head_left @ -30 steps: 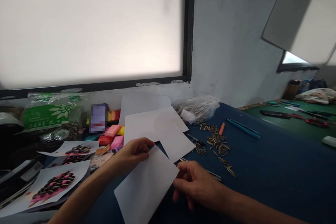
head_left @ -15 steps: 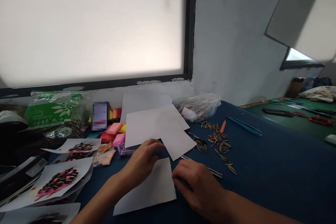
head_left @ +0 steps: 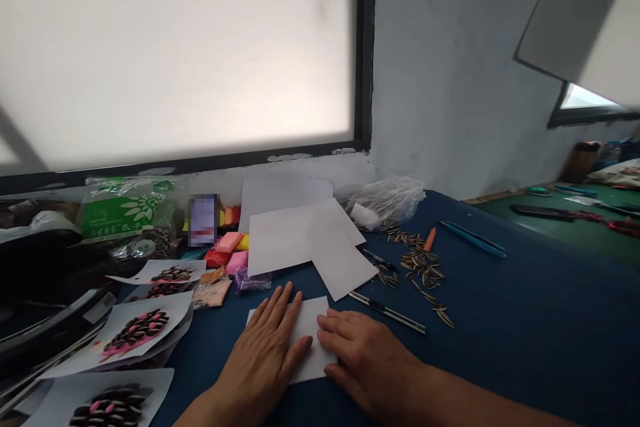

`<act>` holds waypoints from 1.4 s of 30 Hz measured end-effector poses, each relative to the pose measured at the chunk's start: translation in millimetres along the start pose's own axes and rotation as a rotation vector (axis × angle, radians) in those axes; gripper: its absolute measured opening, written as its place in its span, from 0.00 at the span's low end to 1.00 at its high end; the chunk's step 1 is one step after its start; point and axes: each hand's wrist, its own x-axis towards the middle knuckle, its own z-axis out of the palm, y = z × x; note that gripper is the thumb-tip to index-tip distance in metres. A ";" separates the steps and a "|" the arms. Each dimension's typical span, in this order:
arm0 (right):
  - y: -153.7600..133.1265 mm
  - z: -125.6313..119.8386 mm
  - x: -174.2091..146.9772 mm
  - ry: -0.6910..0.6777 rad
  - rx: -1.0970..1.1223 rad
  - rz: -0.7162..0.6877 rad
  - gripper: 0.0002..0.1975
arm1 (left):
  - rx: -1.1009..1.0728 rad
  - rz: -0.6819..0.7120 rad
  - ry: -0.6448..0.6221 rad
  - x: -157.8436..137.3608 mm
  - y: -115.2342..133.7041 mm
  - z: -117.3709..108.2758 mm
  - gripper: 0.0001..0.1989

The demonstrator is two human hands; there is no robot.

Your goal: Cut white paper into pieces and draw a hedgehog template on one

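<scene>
Half covering the white sheet point(head_left: 310, 321), flat on the blue bench point(head_left: 525, 333): left hand point(head_left: 265, 350), palm down, fingers straight and fanned, released. Right hand point(head_left: 367, 357) with fingers gently bent, thumb apart, tips resting on the sheet's right side; released too, nothing clutched. Just right of the sheet, 1 slim pen point(head_left: 393, 314). Farther right, striped, pointed seeds point(head_left: 423, 270) in a loose scatter, 1 orange stick point(head_left: 430, 239) and slender blue tweezers point(head_left: 473, 238). Beyond the sheet, 3 overlapping smooth papers point(head_left: 280, 240) and 1 crumpled clear bag point(head_left: 400, 197), contents unclear. Left of the sheet, curling prints point(head_left: 137, 330), small bright packets point(head_left: 237, 261) and, behind, 1 green-and-clear bag point(head_left: 117, 213) with striped seeds inside.
</scene>
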 end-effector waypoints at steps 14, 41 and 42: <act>1.3 -9.9 1.3 -0.054 0.021 0.019 0.21 | 0.049 0.020 0.031 -7.2 -20.6 -4.1 0.32; 9.7 -24.7 13.3 0.058 -0.317 0.209 0.17 | -0.012 -0.067 0.079 -7.4 -13.1 -4.2 0.35; 9.0 -27.6 13.5 0.036 -0.337 0.250 0.15 | -0.032 -0.048 0.139 -7.4 -14.2 -3.4 0.35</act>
